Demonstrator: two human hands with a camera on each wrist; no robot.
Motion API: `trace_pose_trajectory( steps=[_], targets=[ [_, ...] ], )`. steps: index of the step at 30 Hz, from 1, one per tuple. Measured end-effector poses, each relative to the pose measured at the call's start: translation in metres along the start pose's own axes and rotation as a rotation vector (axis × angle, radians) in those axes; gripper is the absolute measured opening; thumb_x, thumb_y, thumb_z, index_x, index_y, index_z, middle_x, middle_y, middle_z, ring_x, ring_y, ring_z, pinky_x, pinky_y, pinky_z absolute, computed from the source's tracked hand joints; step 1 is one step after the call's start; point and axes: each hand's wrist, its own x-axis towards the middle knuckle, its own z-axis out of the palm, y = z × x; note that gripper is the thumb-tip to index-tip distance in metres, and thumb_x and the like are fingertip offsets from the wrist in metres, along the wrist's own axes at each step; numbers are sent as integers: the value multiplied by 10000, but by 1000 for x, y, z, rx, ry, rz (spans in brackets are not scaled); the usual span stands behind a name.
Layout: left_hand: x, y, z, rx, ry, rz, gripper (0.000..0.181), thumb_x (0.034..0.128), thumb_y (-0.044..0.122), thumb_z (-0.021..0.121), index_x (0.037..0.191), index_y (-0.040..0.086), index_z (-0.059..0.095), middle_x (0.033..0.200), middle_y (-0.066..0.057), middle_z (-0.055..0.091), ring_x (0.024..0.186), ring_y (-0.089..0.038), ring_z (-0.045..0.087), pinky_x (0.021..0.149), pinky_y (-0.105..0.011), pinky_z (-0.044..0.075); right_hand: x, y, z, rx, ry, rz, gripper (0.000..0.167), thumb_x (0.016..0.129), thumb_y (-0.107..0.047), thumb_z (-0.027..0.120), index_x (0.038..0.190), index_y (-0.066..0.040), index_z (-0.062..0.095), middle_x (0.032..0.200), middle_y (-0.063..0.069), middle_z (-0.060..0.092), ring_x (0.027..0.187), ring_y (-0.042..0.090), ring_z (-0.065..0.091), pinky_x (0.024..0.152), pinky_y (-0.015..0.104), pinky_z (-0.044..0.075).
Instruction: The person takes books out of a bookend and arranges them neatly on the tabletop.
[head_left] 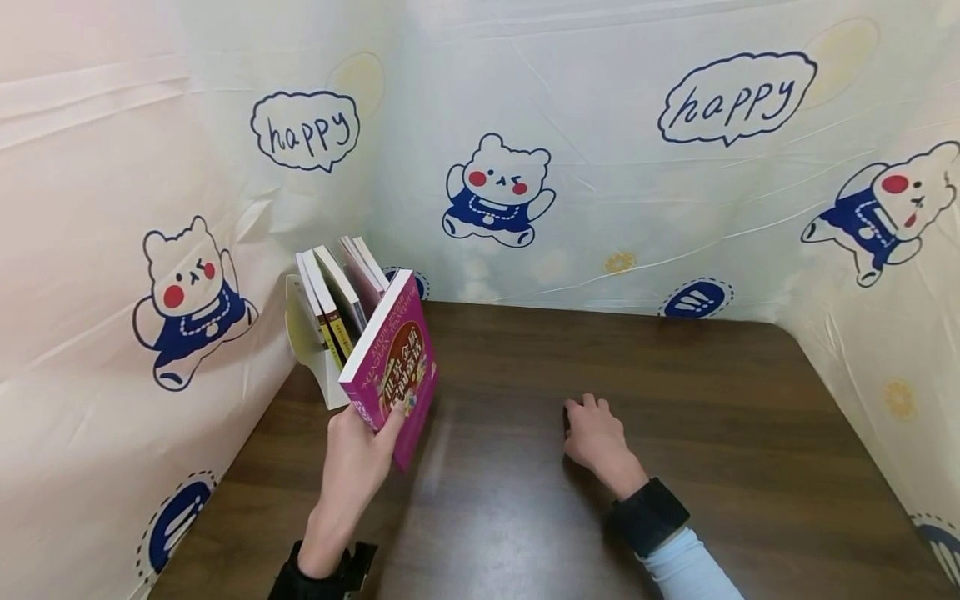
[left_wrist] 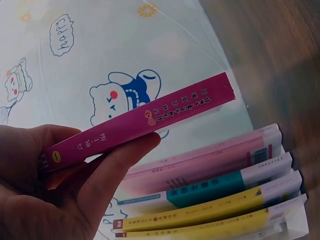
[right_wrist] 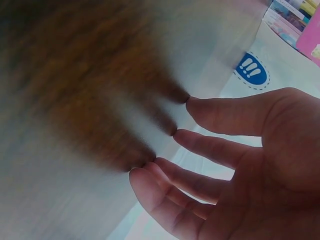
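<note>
My left hand (head_left: 356,458) grips a magenta book (head_left: 375,379) near its lower end, thumb on the illustrated front cover. The book is held tilted beside the right side of a book row. In the left wrist view its spine (left_wrist: 185,107) faces the camera, with fingers and thumb on either side. The row has a pink book (left_wrist: 215,162), a teal-and-white one (left_wrist: 205,192) and yellow ones (left_wrist: 200,212), standing in a pale book holder (head_left: 302,329). My right hand (head_left: 600,437) holds nothing; its loosely bent fingertips (right_wrist: 145,182) touch the tabletop.
The dark brown wooden table (head_left: 510,508) reflects light near its front. A pale printed cloth (head_left: 600,108) with cartoon bears hangs behind and along both sides. The book holder stands at the table's back left, close to the cloth.
</note>
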Motion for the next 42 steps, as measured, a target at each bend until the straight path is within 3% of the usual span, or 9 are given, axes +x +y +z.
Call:
trace_pose_trajectory(
  steps=[10,22,29,42],
  targets=[
    [8,-1,8,-36,-60,-2,492,1002,100,727,1444,-44,567,1333,-280,662,1163,-431,687,888,-552,584,1,1,1,-2,5,-6,434,952,-93,725,1361,24,637,1290,275,574,1162,455,542,766,552,572],
    [18,1,22,-65,-83,106,453,998,83,729,1404,-66,593,1288,-283,684,1113,-435,709,861,-548,596,3,3,-3,15,-17,4,444,954,-84,705,1379,23,631,1293,269,567,1171,452,528,795,554,557],
    [22,4,29,-63,-104,106,465,980,70,749,1401,-56,597,1299,-272,682,1123,-429,706,863,-549,597,1,0,-2,21,-29,5,449,958,-85,707,1386,23,625,1303,282,558,1179,464,526,772,551,558],
    [36,9,43,-98,-126,159,457,982,94,757,1392,-40,607,1297,-242,693,1125,-401,712,871,-531,600,0,1,-1,28,-2,13,459,954,-115,738,1377,30,636,1300,278,577,1152,444,549,792,558,571]
  ],
)
